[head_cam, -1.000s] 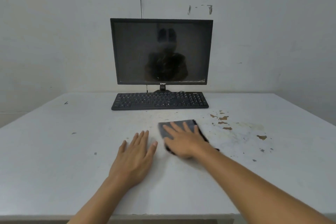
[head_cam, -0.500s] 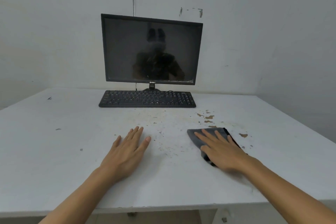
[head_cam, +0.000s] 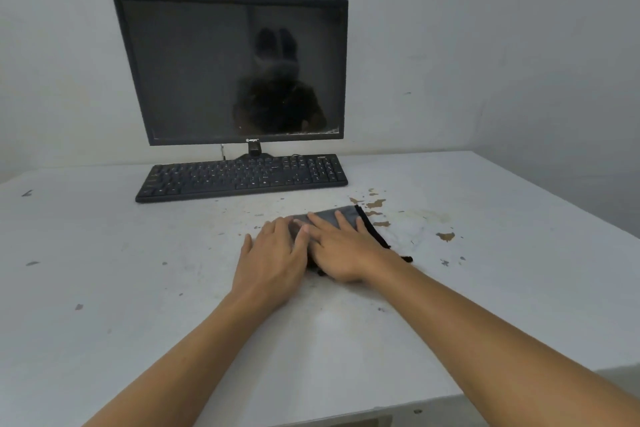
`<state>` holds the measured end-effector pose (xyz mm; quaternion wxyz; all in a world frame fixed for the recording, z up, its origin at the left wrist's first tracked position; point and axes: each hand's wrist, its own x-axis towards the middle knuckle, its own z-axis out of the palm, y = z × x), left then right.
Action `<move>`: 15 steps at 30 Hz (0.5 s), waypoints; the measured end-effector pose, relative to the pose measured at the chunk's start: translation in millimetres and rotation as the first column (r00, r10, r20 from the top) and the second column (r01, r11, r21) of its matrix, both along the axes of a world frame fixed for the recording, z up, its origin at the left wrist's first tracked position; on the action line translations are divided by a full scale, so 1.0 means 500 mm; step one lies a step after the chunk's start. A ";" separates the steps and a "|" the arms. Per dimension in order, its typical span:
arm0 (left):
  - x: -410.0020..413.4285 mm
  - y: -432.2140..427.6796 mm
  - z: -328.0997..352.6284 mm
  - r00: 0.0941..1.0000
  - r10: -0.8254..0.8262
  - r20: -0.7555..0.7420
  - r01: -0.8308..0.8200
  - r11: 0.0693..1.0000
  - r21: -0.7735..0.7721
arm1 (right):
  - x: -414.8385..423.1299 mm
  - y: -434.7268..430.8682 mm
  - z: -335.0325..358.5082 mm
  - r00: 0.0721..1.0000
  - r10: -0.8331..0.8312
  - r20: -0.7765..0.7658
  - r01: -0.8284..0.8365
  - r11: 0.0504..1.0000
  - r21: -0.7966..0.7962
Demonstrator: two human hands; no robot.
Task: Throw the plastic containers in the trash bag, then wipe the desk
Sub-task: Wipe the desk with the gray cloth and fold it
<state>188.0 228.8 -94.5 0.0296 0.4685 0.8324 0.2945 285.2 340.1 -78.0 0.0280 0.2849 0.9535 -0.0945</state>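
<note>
While wiping, head view: right hand (head_cam: 341,253) flat on grey cloth (head_cam: 337,217), fingers (head_cam: 320,220) spread, pressing it to the worktop (head_cam: 138,288). Left hand (head_cam: 273,260) flat just beside, fingers together, tips touching cloth's left edge. Cloth's long axis runs left-right, before the keyboard (head_cam: 242,177). Brown stains (head_cam: 375,204) just right of cloth, right hand nearer. No containers visible.

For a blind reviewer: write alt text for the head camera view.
A right hand presses a grey cloth flat on a stained white desk, the left hand flat beside it. Behind stand a black keyboard and dark monitor.
</note>
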 end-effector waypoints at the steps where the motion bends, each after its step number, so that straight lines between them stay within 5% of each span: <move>1: 0.001 0.003 -0.005 0.999 -0.014 -0.042 0.013 0.999 -0.032 | -0.012 0.018 0.003 1.000 -0.013 0.014 0.013 1.000 -0.004; 8: -0.001 0.003 -0.013 0.989 -0.066 -0.135 0.033 0.973 -0.230 | -0.001 0.106 0.013 0.984 -0.169 0.053 0.171 0.985 -0.034; 15: -0.007 0.005 -0.014 0.976 -0.087 -0.200 0.026 0.957 -0.289 | 0.148 0.017 0.014 0.996 0.057 0.073 -0.056 0.998 -0.015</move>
